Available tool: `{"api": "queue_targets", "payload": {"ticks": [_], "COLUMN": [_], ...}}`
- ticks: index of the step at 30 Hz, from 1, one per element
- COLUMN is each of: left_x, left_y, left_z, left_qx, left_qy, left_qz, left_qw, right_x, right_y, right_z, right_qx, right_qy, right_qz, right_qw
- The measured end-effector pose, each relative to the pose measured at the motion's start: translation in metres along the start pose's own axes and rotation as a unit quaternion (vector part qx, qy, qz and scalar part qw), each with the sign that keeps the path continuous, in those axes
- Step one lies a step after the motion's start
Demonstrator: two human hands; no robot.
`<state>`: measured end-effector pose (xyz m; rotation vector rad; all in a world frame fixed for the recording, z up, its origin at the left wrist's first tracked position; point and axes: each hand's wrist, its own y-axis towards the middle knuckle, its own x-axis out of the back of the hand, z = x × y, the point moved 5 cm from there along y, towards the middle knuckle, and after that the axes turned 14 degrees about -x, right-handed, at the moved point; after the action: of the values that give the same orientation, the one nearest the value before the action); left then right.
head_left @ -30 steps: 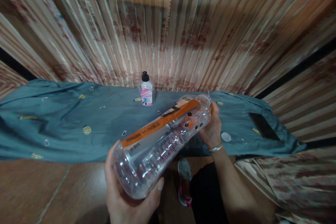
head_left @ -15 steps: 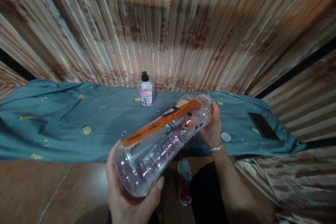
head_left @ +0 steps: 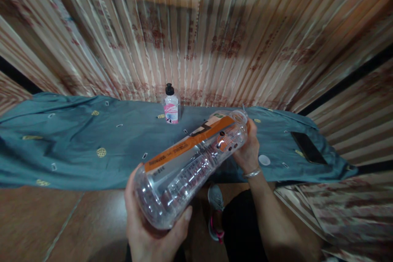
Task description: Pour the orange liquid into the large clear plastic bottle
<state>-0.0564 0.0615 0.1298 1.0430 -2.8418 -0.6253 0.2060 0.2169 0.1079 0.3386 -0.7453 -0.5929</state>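
A large clear plastic bottle [head_left: 190,163] with an orange label lies tilted between my hands, its base toward me and its neck pointing away to the right. My left hand [head_left: 147,229] cups the base from below, fingers wrapped round it. My right hand [head_left: 247,149] is closed around the neck end, with a thin stick poking up beside it; a bangle sits on that wrist. What the fingers do at the mouth is hidden by the bottle.
A teal cloth [head_left: 76,147] covers a low surface across the view. On it stand a small pump bottle with a pink label [head_left: 171,108], a white cap [head_left: 264,159] and a dark phone [head_left: 308,147]. Striped curtain [head_left: 196,37] behind; a shoe [head_left: 215,213] on brown floor below.
The bottle's base and my left hand have shifted very slightly to the right; otherwise the hold is the same.
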Motion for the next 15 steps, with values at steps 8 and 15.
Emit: {"api": "queue_targets", "payload": {"ticks": [8,15], "left_x": [0.0011,0.0022], "left_y": [-0.0007,-0.0005], "left_z": [0.0026,0.0034], "left_qx": [0.006,0.01], "left_qy": [0.011,0.006], "left_qz": [0.011,0.006], "left_qw": [1.0,1.0], "right_x": [0.0004,0.0007], "right_y": [0.0003,-0.0001], "right_z": [-0.0004,-0.0001], "right_qx": [-0.01,0.002], "right_qy": [0.006,0.003], "right_qz": [0.005,-0.006], "right_qw": [1.0,1.0]}}
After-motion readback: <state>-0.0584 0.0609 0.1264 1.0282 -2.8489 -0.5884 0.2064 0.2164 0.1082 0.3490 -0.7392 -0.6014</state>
